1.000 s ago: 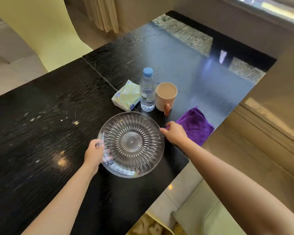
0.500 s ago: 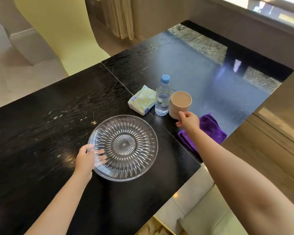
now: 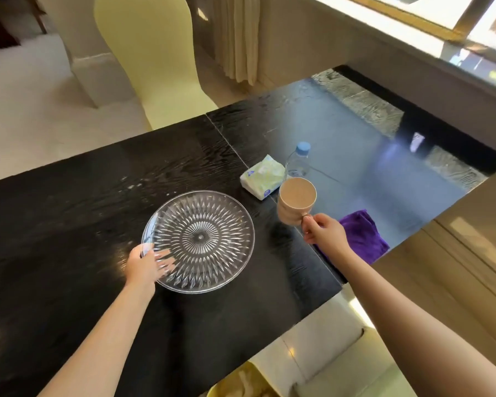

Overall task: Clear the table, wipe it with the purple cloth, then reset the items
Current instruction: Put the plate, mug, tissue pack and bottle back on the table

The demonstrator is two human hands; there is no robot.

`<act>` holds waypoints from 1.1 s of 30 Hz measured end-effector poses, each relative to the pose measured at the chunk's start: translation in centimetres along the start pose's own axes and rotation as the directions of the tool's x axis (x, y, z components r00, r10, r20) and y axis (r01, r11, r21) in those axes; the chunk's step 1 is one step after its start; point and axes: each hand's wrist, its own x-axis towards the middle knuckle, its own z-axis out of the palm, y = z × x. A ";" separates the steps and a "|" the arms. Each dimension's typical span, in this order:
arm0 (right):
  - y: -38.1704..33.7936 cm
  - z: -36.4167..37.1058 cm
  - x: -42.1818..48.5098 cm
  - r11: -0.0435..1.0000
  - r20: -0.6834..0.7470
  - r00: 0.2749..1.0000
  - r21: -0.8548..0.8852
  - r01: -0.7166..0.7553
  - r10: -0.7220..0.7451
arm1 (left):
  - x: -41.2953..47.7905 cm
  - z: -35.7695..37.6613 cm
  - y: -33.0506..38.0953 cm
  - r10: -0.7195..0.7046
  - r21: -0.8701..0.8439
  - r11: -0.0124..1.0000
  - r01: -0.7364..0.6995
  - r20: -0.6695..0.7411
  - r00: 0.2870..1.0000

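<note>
A clear ribbed glass plate (image 3: 198, 239) lies on the black table (image 3: 69, 224). My left hand (image 3: 145, 265) grips its near-left rim, fingers showing through the glass. My right hand (image 3: 324, 233) pinches the handle of a beige mug (image 3: 295, 200) and holds it lifted and tilted above the table, right of the plate. Behind the mug stand a water bottle (image 3: 298, 161) with a blue cap and a pale green tissue pack (image 3: 262, 177). The purple cloth (image 3: 361, 236) lies folded at the table's right edge, partly behind my right hand.
A pale yellow chair (image 3: 155, 61) stands at the table's far side. A wooden cabinet (image 3: 455, 253) borders the table on the right. The far half of the tabletop is glossy and reflects the window. Something yellow (image 3: 241, 382) sits on the floor below the near edge.
My right hand went from the plate's rim to the mug's handle and lifted the mug off the table. My left hand kept hold of the plate. The camera view shifted.
</note>
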 end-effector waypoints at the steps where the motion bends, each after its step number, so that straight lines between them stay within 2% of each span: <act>1: -0.6 0.5 -0.2 1.000 0.032 0.999 -0.001 0.019 -0.019 | -0.1 -0.8 0.1 -0.002 -0.017 1.000 0.002 -0.022 1.000; 7: -4.3 5.2 0.0 0.986 0.273 0.953 -0.068 0.154 -0.130 | -0.6 -7.6 0.1 0.003 -0.118 0.993 -0.022 -0.163 0.987; 11: -6.5 10.0 -0.3 0.964 0.425 0.882 -0.071 0.257 -0.204 | -1.0 -13.7 -0.9 -0.015 -0.186 0.982 -0.042 -0.296 0.955; 15: -8.4 15.7 -1.5 0.948 0.569 0.793 -0.068 0.311 -0.219 | -0.6 -19.7 -2.3 -0.096 -0.313 0.949 -0.036 -0.397 0.913; 21: -9.9 23.1 -3.9 0.919 0.720 0.655 -0.058 0.389 -0.231 | 1.3 -26.3 -4.1 -0.181 -0.419 0.907 -0.042 -0.478 0.859; 26: -10.5 27.8 -5.4 0.882 0.833 0.526 -0.108 0.460 -0.172 | 3.5 -30.0 -5.2 -0.239 -0.493 0.868 -0.054 -0.511 0.826; 33: -11.1 32.0 -7.2 0.879 0.898 0.422 -0.097 0.467 -0.125 | 5.6 -32.8 -5.9 -0.283 -0.507 0.862 -0.033 -0.534 0.797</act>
